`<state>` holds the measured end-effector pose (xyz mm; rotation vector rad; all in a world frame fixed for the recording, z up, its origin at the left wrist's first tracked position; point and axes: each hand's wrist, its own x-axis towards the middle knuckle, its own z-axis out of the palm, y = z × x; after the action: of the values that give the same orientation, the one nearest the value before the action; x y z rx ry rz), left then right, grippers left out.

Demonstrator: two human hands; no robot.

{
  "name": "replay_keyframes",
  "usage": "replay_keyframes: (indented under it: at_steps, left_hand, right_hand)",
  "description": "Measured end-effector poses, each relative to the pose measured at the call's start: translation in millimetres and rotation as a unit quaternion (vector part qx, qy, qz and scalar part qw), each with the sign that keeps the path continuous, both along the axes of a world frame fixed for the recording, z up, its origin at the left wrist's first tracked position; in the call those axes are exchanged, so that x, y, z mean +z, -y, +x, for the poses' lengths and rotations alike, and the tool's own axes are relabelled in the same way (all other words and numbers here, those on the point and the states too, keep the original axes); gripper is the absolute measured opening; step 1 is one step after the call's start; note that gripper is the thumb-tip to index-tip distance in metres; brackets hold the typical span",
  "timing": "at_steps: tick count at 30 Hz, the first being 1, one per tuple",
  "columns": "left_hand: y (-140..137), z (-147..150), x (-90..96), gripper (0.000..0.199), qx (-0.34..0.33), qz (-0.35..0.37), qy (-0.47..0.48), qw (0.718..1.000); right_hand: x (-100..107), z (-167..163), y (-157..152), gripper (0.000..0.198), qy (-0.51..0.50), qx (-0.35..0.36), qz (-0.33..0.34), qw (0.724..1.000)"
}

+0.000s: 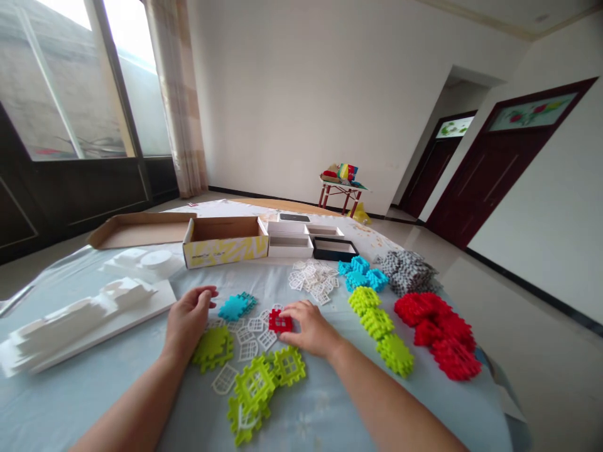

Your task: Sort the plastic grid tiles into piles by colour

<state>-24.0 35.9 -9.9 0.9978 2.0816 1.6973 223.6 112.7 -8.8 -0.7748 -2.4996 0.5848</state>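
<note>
My right hand (311,328) grips a red square building block (281,321) with a notched edge and a window opening, its fingertips on the block's right side. My left hand (188,317) is closed, fingers curled toward the thumb, with nothing showing in them. Just beneath it lies a stack of lime-green notched blocks (214,347). Blue notched blocks (235,306) rest to its right. Between my hands, white window frames (248,350) are scattered. Nearer me lie several lime-green blocks (257,382), some with white window frames in them.
On the right are piles of lime-green (378,320), red (443,336), blue (360,273) and grey blocks (409,271). A white frame heap (315,279) lies ahead. Behind stand a yellow-white carton (226,252) and small boxes (289,245). White foam packaging (89,317) lies left.
</note>
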Motion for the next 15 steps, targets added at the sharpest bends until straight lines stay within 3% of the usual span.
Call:
replay_keyframes:
  at_steps: [6,12,15]
  left_hand:
    - [0.3,1.6,2.2,0.033,0.002,0.001,0.005,1.0]
    - [1.6,-1.2,2.5,0.029,-0.011,-0.029,-0.011,0.999]
    - [1.2,-1.8,1.0,0.028,-0.002,-0.03,-0.027,0.999]
  right_hand:
    - [10.0,7.7,4.4,0.019,-0.026,-0.015,0.016,0.999]
    - [11.7,17.6,3.6,0.028,-0.041,-0.051,-0.011,0.998]
    - [3.9,20.0,-1.2,0.024,-0.008,-0.11,-0.011,0.994]
